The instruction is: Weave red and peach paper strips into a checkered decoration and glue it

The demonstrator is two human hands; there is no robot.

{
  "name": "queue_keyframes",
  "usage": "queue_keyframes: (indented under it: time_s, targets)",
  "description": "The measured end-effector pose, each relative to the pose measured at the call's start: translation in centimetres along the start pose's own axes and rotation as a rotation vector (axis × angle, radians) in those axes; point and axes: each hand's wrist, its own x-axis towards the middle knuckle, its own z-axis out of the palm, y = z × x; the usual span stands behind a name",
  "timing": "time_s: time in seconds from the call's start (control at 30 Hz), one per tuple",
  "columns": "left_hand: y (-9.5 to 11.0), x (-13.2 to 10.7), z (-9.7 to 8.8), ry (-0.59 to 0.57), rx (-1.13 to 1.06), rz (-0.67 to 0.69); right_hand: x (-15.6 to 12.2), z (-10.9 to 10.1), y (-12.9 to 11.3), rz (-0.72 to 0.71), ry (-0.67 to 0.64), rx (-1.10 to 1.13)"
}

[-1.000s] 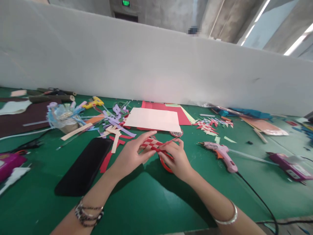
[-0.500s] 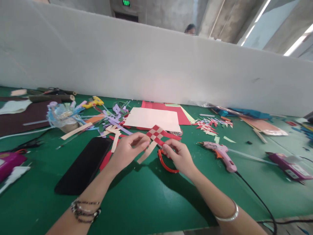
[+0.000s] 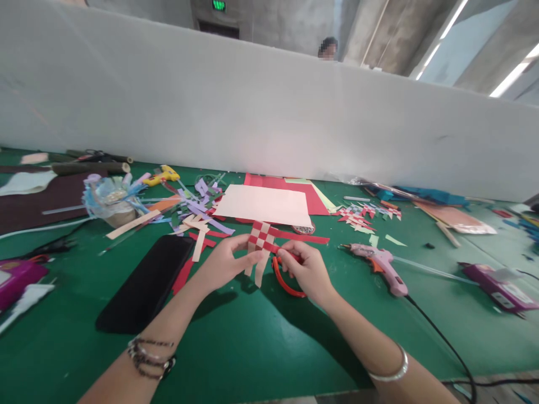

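Note:
Between my two hands is a small woven paper piece (image 3: 263,238), a red and cream checkerboard with loose strips sticking out. My left hand (image 3: 229,258) grips its left side between thumb and fingers. With thumb and forefinger, my right hand (image 3: 306,269) pinches a red strip at its right edge. Two cream strips hang down from the weave, and a long red strip points right. Red-handled scissors (image 3: 283,280) lie on the table just beneath the right hand, their blades hidden.
A black phone (image 3: 145,283) lies left of my left hand. Paper scraps (image 3: 200,207) and a cream sheet (image 3: 263,203) lie behind. To the right are a pink glue gun (image 3: 381,264) with its cord and several woven red-and-white pieces (image 3: 356,217). A white partition (image 3: 269,112) bounds the far side.
The woven piece has turned and shifted slightly left and down, its cream strips now hanging downward. My left hand has closed onto its left side; the right hand still pinches the right.

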Motion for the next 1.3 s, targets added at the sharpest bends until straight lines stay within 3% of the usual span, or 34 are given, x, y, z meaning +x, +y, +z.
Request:
queue_keyframes:
  time_s: [0.2,0.33,0.67,0.87,1.1,1.3]
  targets:
    - [-0.1,0.1,1.2,0.031,-0.090,-0.030,-0.3,0.7,0.4,0.016,-0.070,0.058]
    - [0.1,0.0,1.1,0.099,-0.017,-0.018,-0.3,0.6,0.4,0.019,-0.103,0.054]
    - [0.7,-0.2,0.9,0.104,-0.032,-0.017,-0.4,-0.5,-0.9,-0.006,-0.259,-0.010]
    - [0.1,-0.1,0.8,0.072,-0.009,-0.006,-0.4,-0.7,-0.8,-0.049,-0.306,-0.081]
    - [0.0,0.0,0.7,-0.077,-0.071,-0.054,-0.4,-0.3,-0.3,-0.054,-0.330,-0.107]
    - [0.3,-0.2,0.8,-0.048,-0.008,-0.052,-0.6,-0.4,-0.6,-0.090,-0.424,-0.130]
